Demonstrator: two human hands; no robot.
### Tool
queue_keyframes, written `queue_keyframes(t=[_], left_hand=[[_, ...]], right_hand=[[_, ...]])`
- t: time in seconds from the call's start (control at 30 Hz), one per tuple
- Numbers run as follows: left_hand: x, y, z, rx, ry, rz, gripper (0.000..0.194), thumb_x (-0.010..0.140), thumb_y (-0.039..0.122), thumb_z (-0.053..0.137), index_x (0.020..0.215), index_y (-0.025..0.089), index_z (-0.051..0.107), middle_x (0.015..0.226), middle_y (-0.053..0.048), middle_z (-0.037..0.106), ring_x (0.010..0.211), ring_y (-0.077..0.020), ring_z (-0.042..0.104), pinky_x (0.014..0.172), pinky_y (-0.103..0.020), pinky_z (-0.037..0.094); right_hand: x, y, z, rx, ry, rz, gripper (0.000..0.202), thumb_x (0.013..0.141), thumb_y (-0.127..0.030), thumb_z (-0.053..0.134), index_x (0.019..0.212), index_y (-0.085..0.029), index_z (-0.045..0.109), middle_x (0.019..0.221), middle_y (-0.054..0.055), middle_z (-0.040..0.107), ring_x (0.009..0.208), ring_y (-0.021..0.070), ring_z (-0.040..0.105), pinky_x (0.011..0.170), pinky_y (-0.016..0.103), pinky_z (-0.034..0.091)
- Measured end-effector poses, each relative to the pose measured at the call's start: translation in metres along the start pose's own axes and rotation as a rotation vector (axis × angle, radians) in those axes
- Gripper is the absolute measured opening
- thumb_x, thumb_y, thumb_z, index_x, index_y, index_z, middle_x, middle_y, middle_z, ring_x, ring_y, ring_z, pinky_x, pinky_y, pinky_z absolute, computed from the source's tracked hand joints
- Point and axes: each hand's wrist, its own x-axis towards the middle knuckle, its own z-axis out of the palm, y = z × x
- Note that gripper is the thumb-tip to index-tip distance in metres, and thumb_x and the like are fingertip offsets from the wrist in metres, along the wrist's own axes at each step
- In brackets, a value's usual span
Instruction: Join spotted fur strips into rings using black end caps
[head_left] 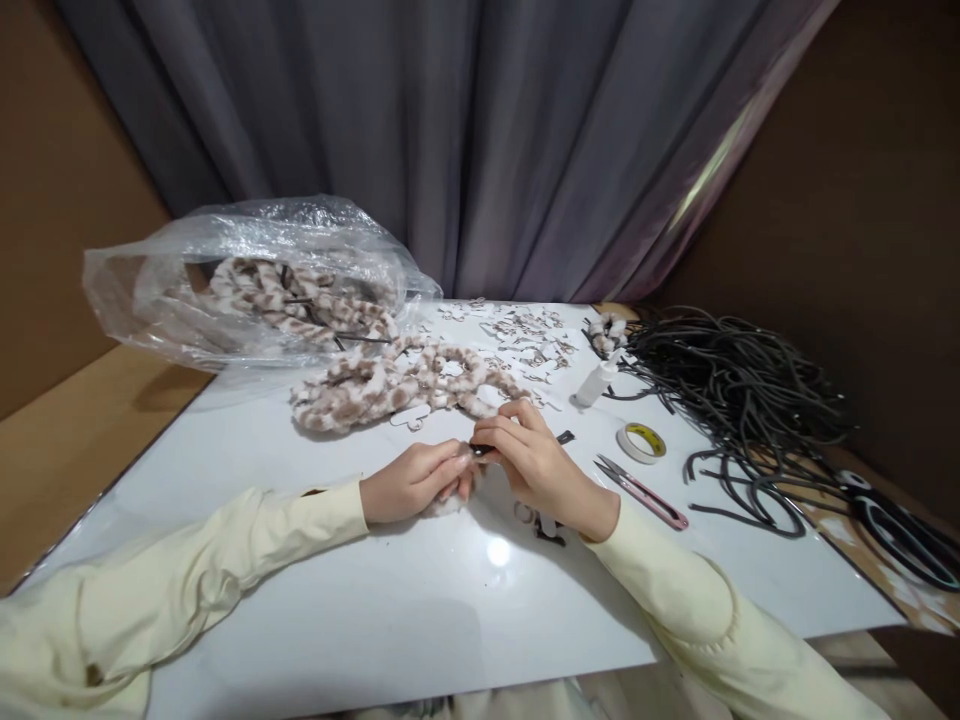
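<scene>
My left hand (412,485) is closed around a fluffy white-and-brown fabric tube (446,503), which is mostly hidden under the fingers. Close against it, my right hand (544,470) pinches a black elastic cord (480,450) at the tube's end. A black tip (565,437) sticks out past the right hand's far side. Whether the cord sits inside the fabric cannot be made out. Just beyond the hands lies a pile of fluffy spotted rings (352,395), with a white cut-out card (410,415) at its near edge.
A clear plastic bag (157,280) with more fluffy pieces stands back left. Scattered small tags (532,335) lie behind. On the right are a white bottle (596,382), a tape roll (642,443), pink thread snips (645,493), a black cord heap (742,390) and scissors (900,530).
</scene>
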Motion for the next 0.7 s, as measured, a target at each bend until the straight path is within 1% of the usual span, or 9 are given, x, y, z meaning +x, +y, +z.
queue_keyframes(t=[0.13,0.27,0.37,0.47,0.57,0.7], left_hand=[[-0.004,-0.003,0.003,0.151,0.081,0.107,0.029,0.093,0.026,0.028,0.074,0.017,0.048,0.066,0.0,0.055,0.059,-0.0105,0.05,0.061,-0.021,0.039],[-0.006,-0.008,0.006,0.298,0.145,0.191,0.023,0.091,0.021,0.03,0.071,0.019,0.041,0.062,0.001,0.049,0.055,-0.0109,0.047,0.057,-0.021,0.037],[-0.006,-0.011,0.007,0.374,0.159,0.232,0.021,0.09,0.02,0.031,0.071,0.019,0.039,0.061,0.002,0.046,0.054,-0.0116,0.045,0.056,-0.022,0.036],[-0.005,-0.011,0.007,0.393,0.15,0.26,0.021,0.091,0.018,0.029,0.072,0.019,0.038,0.063,0.001,0.046,0.056,-0.012,0.046,0.058,-0.023,0.037],[-0.006,-0.012,0.006,0.419,0.141,0.294,0.021,0.091,0.017,0.029,0.073,0.019,0.038,0.064,0.001,0.048,0.058,-0.0121,0.047,0.059,-0.023,0.038],[-0.006,-0.015,0.006,0.507,0.163,0.364,0.019,0.09,0.014,0.029,0.076,0.019,0.04,0.064,0.0,0.049,0.058,-0.0127,0.047,0.058,-0.023,0.039]], right_hand=[[-0.001,-0.001,0.001,0.043,0.048,0.019,0.018,0.085,-0.006,0.045,0.097,-0.017,0.051,0.099,0.008,0.06,0.088,0.021,0.041,0.077,0.037,0.039],[-0.002,-0.003,0.003,0.067,0.066,0.025,0.016,0.087,-0.008,0.044,0.098,-0.017,0.052,0.102,0.01,0.058,0.088,0.0199,0.043,0.077,0.036,0.041],[-0.002,-0.002,0.006,0.155,0.052,0.021,0.016,0.089,-0.009,0.041,0.099,-0.016,0.051,0.099,0.011,0.056,0.088,0.0194,0.047,0.075,0.034,0.043],[-0.003,0.0,0.007,0.213,0.055,0.044,0.016,0.089,-0.01,0.041,0.099,-0.017,0.051,0.097,0.01,0.057,0.088,0.0196,0.048,0.074,0.034,0.044],[-0.003,0.0,0.006,0.262,0.069,0.096,0.015,0.088,-0.01,0.044,0.098,-0.018,0.051,0.091,0.008,0.058,0.084,0.0188,0.05,0.073,0.033,0.044],[-0.002,-0.001,0.003,0.308,0.055,0.199,0.015,0.086,-0.016,0.051,0.101,-0.019,0.051,0.086,0.006,0.057,0.078,0.0163,0.052,0.069,0.029,0.045]])
